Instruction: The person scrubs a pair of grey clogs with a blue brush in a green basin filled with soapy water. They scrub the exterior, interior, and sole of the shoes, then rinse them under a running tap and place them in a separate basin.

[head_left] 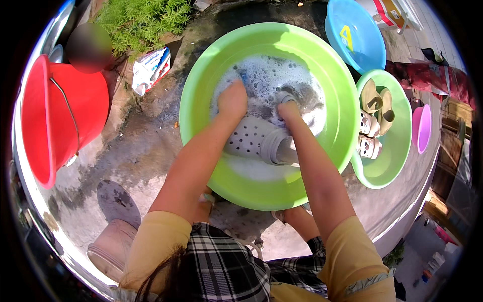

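Observation:
A large lime-green basin [271,200] holds foamy, greyish water. My left hand [233,99] is curled in the suds at the basin's left, its fingertips hidden; a bit of something blue [244,77] shows just beyond them. To its right, my right hand [288,109] reaches down into the water, closed around the light grey edge [285,95] of what looks like a second clog, mostly under the foam. A light grey clog [250,137] with round holes lies between my forearms, tilted in the water with its heel strap toward the right.
At the left stands a red bucket [83,113]; a crumpled packet [150,69] lies beyond it near green plants [143,22]. On the right are a blue basin [370,38], a pale green basin [395,168] with several shoes [372,116], and a pink basin [424,128]. A pinkish bucket [111,246] is lower left.

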The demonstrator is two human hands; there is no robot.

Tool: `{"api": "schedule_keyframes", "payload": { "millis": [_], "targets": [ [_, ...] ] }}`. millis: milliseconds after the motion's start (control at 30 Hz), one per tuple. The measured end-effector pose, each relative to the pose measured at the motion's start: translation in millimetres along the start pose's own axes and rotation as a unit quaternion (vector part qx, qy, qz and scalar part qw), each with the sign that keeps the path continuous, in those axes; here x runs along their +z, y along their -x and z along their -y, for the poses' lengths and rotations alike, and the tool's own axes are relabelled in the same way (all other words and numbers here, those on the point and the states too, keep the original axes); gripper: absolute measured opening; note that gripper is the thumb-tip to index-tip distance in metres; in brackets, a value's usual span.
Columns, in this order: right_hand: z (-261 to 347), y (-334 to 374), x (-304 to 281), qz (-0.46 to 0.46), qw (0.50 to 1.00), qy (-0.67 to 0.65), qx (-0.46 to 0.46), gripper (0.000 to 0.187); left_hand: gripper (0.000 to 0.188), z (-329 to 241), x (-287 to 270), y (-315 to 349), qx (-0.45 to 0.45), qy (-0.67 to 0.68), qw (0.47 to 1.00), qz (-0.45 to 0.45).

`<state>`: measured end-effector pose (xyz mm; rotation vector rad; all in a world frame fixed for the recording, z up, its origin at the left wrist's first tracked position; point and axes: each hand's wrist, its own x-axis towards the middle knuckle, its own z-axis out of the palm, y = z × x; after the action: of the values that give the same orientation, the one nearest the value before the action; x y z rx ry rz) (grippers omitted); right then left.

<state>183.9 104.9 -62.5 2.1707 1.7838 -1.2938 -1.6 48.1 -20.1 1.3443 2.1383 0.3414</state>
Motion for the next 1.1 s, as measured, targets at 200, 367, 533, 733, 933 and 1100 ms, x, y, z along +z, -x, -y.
{"api": "schedule_keyframes", "payload": {
  "millis": [200, 367, 533, 733, 933, 1100],
  "targets": [
    [58, 65, -32, 0.293, 0.811, -0.501, 0.076, 0.038, 0.044, -19, -15, 19, 0.171, -0.052, 0.984, -0.003],
    [51, 76, -39, 0.131, 0.745, -0.65, 0.073, 0.03, 0.041, -47, -27, 55, 0.15, 0.102, 0.982, 0.054],
    [59, 132, -42, 0.038, 0.767, -0.64, -0.025, 0.018, 0.04, -13, -58, 22, 0.107, 0.012, 0.99, -0.097],
    [53, 128, -53, 0.06, 0.729, -0.681, -0.042, 0.022, 0.042, -48, -43, 108, 0.264, 0.171, 0.949, -0.009],
    [55, 161, -26, -0.067, 0.772, -0.622, -0.116, 0.042, 0.041, -14, -49, 21, 0.083, 0.028, 0.993, -0.079],
    [10, 145, -18, -0.168, 0.92, -0.333, -0.117, 0.045, 0.037, 13, -27, 7, -0.009, -0.034, 0.996, -0.086]
  ]
}}
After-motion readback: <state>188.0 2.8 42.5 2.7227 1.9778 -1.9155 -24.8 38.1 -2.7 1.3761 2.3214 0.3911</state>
